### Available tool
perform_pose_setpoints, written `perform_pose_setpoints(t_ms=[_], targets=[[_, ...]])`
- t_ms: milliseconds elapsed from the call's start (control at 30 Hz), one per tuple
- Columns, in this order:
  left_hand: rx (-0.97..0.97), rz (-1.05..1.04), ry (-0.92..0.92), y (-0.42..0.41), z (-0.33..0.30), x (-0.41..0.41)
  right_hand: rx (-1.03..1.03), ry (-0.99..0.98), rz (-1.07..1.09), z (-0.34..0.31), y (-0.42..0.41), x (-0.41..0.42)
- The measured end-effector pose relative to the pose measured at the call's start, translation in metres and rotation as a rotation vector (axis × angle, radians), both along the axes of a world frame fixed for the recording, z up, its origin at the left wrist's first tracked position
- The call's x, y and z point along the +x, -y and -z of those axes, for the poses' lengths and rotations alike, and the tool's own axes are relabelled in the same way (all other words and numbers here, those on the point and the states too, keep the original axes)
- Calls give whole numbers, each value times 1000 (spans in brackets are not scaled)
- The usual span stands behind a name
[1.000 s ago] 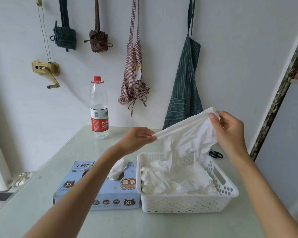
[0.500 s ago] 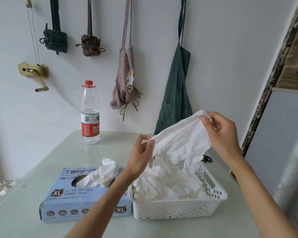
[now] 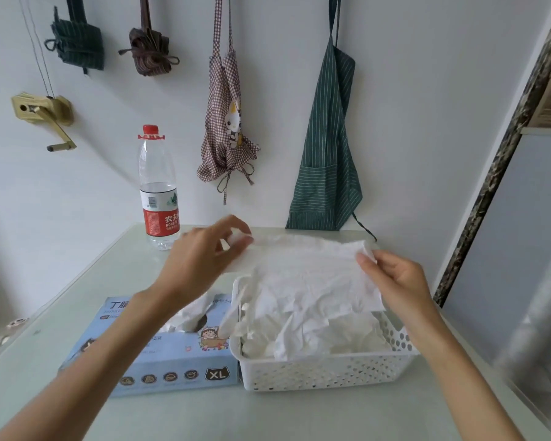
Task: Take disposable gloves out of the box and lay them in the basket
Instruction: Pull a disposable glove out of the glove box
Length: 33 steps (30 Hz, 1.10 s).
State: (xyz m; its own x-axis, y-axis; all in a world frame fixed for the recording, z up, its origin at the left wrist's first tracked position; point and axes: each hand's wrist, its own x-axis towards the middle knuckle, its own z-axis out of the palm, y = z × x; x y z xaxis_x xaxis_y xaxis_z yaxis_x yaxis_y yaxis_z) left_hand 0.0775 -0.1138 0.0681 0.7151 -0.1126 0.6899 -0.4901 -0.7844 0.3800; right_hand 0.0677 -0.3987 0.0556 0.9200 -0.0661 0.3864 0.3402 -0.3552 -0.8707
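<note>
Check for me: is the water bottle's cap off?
No, the red cap sits on top of the water bottle, which stands upright on the table behind the glove box.

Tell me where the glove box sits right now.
The glove box lies on the table, against the white basket's left side, under the left forearm.

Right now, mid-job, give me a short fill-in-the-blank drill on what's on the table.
1. Both hands hold a white glove spread above the ____.
2. The size printed on the blue box is ____.
3. The water bottle has a ____ cap.
4. The box sits to the ____ of the basket.

Missing words: basket; XL; red; left
</note>
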Motion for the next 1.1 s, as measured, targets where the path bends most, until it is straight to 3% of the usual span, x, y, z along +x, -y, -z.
perform_pose_setpoints(t_ms=[67, 167, 333, 533, 633, 700, 767, 833, 933, 1100], targets=[[151, 13, -153, 12, 21, 18, -121, -144, 80, 20, 9, 11], [350, 4, -282, 30, 52, 41, -387, -180, 196, 44, 21, 23], [574, -20, -255, 47, 68, 56, -851, -110, 324, 49, 26, 34], [845, -123, -201, 56, 63, 58, -1183, -64, 310, 51, 13, 45], [795, -144, -180, 58, 54, 47, -1178, -75, 259, 48, 15, 42], [601, -138, -183, 54, 47, 37, -994, -56, 227, 42, 23, 38], [454, -18, -300, 53, 41, 24, -716, 27, 158, 38, 22, 33], [577, 128, -550, 61, 39, 13, -564, 8, -36, 38, 8, 27], [826, 107, -866, 77, 52, 9, -885, -357, -395, 49, -18, 22], [973, -69, -1025, 80, 68, 16, -1238, -594, -440, 49, -4, 36]])
